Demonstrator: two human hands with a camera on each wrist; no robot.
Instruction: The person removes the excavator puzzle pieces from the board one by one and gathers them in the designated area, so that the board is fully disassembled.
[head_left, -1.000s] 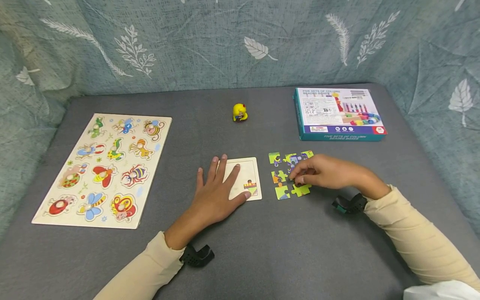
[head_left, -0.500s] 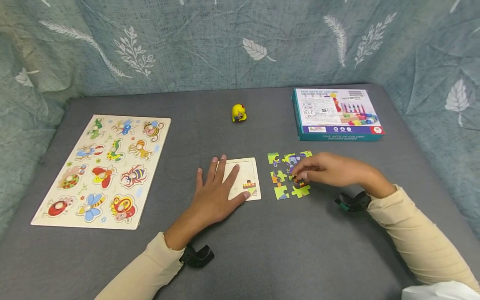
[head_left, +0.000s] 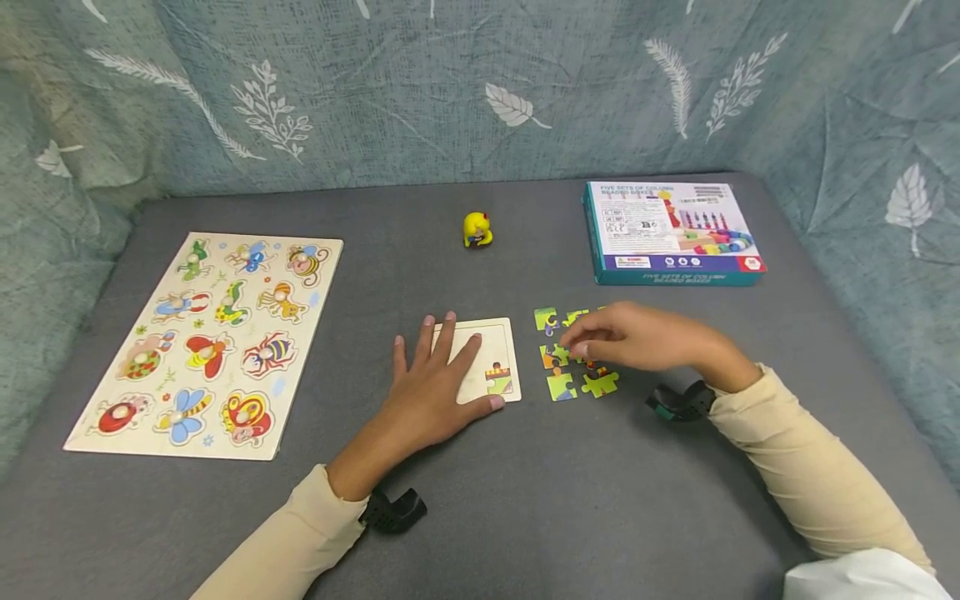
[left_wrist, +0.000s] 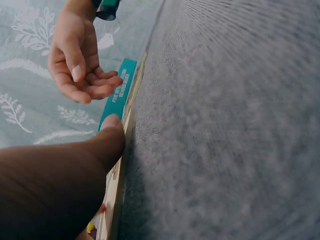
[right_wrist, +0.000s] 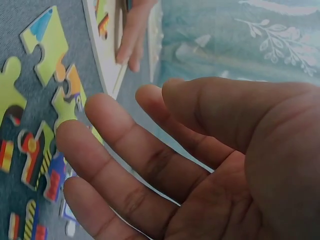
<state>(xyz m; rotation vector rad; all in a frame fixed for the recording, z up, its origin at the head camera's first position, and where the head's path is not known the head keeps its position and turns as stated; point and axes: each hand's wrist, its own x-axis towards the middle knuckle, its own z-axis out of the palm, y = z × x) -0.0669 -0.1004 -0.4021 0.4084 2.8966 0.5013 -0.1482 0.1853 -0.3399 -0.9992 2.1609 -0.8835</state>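
Note:
My left hand (head_left: 427, 392) rests with fingers spread on a small square wooden puzzle tray (head_left: 491, 337), covering its left part. One printed puzzle piece (head_left: 498, 378) lies in the tray's lower right corner. Just right of the tray, several green jigsaw pieces (head_left: 561, 385) lie in loose rows. Over these hovers my right hand (head_left: 636, 337), its fingers loosely bent and hiding some of them. In the right wrist view, nothing shows between the thumb (right_wrist: 205, 102) and fingers, and the pieces (right_wrist: 47, 47) lie beyond the fingertips.
A large wooden insect peg board (head_left: 206, 346) lies at the left. A small yellow toy (head_left: 477, 229) stands at the back middle. The bead game box (head_left: 675, 233) lies at the back right. A leaf-patterned curtain (head_left: 420, 92) hangs behind the grey table.
My right hand has shifted slightly left over the loose pieces and now covers more of the upper ones. The left hand has stayed on the tray.

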